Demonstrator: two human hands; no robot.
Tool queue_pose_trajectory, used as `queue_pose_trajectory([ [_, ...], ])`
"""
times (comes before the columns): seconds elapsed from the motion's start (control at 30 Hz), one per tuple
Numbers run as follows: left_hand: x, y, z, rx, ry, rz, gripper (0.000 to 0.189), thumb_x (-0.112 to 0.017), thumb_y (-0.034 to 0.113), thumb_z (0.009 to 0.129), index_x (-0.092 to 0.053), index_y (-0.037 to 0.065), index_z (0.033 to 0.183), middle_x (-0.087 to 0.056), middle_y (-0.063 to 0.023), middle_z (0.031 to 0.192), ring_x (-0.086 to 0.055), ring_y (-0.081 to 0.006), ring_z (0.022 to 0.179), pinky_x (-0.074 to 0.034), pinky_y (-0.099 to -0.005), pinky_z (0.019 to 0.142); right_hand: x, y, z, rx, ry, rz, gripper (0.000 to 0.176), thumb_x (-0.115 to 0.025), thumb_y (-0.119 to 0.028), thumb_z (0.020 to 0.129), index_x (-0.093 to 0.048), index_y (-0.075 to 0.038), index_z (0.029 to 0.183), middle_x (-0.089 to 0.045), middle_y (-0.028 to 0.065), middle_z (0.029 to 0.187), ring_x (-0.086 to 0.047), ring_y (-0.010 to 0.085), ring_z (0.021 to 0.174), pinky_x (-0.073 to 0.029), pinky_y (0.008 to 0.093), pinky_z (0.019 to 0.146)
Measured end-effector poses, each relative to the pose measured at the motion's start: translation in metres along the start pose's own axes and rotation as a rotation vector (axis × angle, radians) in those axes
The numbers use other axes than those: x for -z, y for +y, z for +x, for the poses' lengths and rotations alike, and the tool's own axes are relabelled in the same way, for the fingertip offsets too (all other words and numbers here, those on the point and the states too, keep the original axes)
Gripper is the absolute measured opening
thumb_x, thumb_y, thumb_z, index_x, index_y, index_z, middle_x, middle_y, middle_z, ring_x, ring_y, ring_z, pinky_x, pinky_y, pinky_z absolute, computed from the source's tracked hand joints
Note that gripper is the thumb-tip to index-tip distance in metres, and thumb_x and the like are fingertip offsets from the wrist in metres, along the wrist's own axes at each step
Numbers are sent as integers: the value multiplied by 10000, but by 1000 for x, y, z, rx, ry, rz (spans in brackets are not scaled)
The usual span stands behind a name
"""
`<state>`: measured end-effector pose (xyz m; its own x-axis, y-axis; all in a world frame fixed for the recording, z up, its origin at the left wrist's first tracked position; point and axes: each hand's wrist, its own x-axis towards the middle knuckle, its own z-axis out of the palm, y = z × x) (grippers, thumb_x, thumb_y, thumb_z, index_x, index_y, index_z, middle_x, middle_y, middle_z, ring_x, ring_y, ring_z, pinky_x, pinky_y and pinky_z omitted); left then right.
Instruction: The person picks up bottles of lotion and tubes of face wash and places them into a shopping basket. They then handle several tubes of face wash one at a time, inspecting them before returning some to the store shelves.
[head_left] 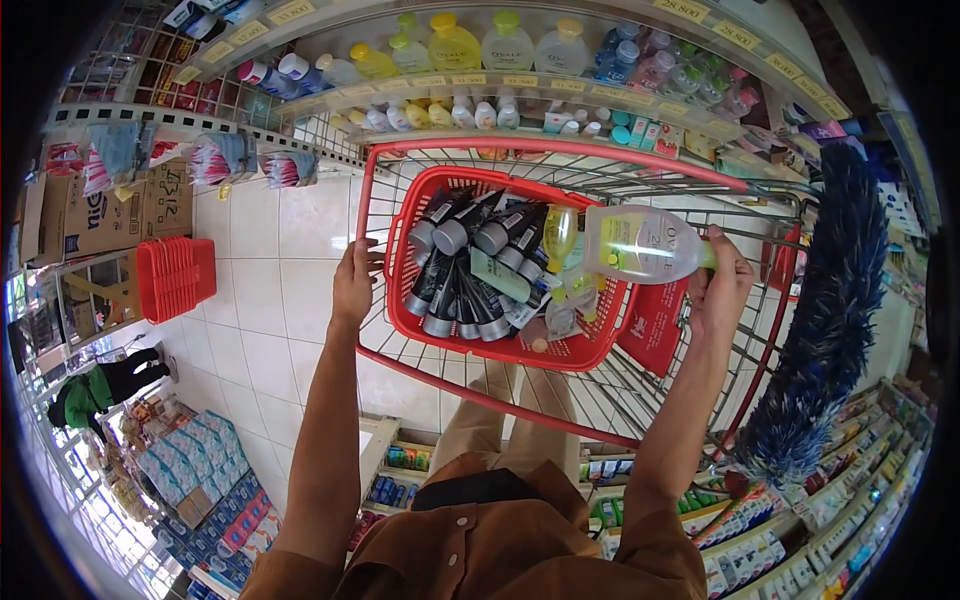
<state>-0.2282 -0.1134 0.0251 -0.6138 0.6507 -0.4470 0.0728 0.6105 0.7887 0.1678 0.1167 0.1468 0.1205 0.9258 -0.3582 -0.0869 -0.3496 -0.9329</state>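
My right hand point(722, 280) grips a large clear Ovale bottle point(645, 245) near its green cap. The bottle lies sideways over the right end of a red shopping basket point(400, 300). Inside the basket are several black tubes with grey caps point(470, 230), a pale green pack point(500, 277), a yellow bottle point(560, 238) and smaller clear bottles point(570, 312), partly hidden by the large one. The basket sits in a wire shopping cart point(480, 395) with red rims. My left hand point(355, 280) is closed around the cart's left end rail.
Shelves of bottles point(455, 45) with price tags run behind the cart. A dark blue fluffy duster point(825, 310) stands at the cart's right end. Stacked red baskets point(178, 278) and cardboard boxes point(115, 215) are at the left. A person in green point(90, 398) is farther off.
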Motion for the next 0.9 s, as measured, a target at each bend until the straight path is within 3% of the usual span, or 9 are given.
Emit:
queue_pose_trajectory([
  [0.57,1,4,-5,32,-35,-62,535,-312,460,1074,-572,20,1232,-679,-136,996,-661,-206,864,-535,-327,725,-3,-5,-9,85,-69,76,215,-711,-220,910,-673,-51,782,-540,-37,584,-343,19,404,-200,209,374],
  [0.67,1,1,-5,25,-40,-68,542,-314,470,1072,-572,21,1231,-680,-136,1003,-661,-204,860,-534,-326,724,-12,-8,-14,67,19,13,290,-672,-243,946,-609,-120,691,-479,-67,518,-318,14,392,-188,210,380],
  [0.87,2,-2,-4,16,-35,-55,576,-324,502,1062,-574,15,1239,-680,-138,1004,-661,-205,870,-531,-327,732,-6,11,-9,129,9,6,245,-724,-265,915,-650,-76,779,-532,-31,583,-329,17,406,-177,203,374],
  [0.9,1,-1,-4,23,-33,-55,579,-327,505,1061,-574,14,1240,-680,-138,1005,-662,-207,875,-532,-329,734,-8,8,-12,86,-5,-23,248,-721,-279,921,-639,-85,791,-536,-18,575,-367,25,399,-226,194,360],
])
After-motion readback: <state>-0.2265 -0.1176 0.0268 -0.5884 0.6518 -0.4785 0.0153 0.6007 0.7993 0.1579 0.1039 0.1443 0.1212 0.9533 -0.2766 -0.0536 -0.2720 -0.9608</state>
